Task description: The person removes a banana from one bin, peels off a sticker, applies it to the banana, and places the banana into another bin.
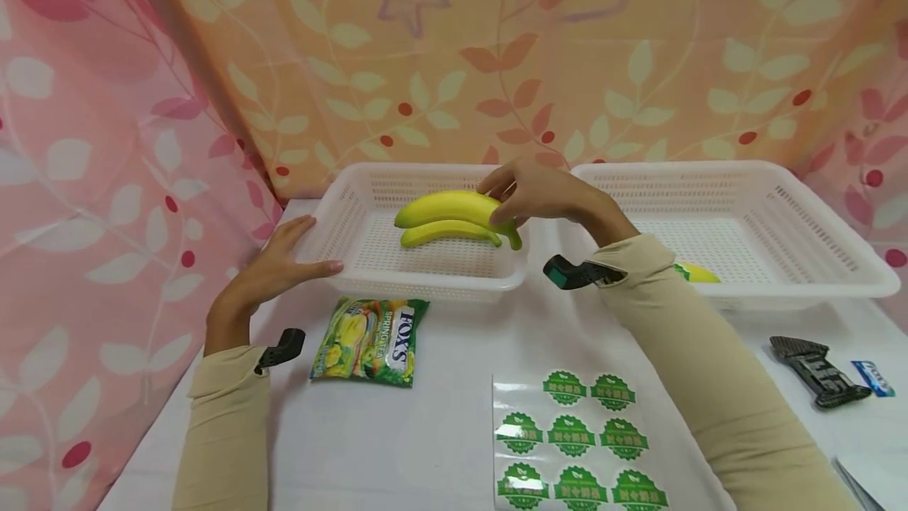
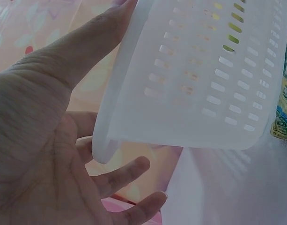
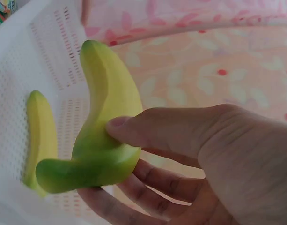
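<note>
My right hand holds a yellow banana near its green stem end, over the left white plastic basket. In the right wrist view, the thumb lies on one side of this banana and the fingers pass beneath it. A second, thinner banana lies inside the basket. At the basket's left front corner, my left hand touches the rim with thumb and fingers spread. The left wrist view shows the thumb along the rim and the fingers stretched out beside the wall.
A green FOX'S candy bag lies before the left basket. Another white basket stands at right, with a yellow item inside. Nearby are a sheet of green round stickers, a black wrapped piece and a small blue packet.
</note>
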`<state>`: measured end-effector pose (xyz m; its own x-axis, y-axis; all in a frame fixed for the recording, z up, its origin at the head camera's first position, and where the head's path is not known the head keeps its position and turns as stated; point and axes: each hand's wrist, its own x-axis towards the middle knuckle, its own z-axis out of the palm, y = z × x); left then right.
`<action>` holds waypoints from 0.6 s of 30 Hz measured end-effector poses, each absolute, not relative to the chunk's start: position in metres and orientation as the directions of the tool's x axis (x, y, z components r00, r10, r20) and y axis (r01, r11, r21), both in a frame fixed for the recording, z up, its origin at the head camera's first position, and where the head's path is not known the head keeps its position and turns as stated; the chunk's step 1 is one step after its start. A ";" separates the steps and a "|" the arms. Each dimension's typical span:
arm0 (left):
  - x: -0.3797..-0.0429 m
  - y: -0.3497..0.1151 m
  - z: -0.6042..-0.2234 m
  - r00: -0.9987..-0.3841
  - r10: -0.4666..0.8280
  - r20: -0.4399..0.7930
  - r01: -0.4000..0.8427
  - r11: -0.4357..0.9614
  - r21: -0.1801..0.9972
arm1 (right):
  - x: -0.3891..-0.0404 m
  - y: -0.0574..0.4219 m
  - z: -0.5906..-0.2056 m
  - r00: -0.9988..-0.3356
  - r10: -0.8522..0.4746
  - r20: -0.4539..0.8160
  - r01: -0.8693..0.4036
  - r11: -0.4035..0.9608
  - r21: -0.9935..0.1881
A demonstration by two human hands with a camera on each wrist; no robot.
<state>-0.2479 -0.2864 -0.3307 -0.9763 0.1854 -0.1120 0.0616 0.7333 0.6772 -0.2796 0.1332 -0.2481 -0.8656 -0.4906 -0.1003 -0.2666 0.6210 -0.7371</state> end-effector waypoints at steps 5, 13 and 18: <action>-0.248 -0.288 -0.331 -0.976 0.191 -0.107 0.069 0.731 0.679 | -0.259 0.159 -0.241 -0.859 -0.511 -0.030 -0.318 0.579 -0.751; -0.247 -0.289 -0.329 -0.974 0.201 -0.103 0.076 0.719 0.691 | -0.216 0.205 -0.257 -0.845 -0.532 0.047 -0.419 0.607 -0.675; -0.247 -0.289 -0.329 -0.974 0.200 -0.107 0.071 0.718 0.693 | -0.192 0.225 -0.277 -0.845 -0.533 0.042 -0.417 0.608 -0.676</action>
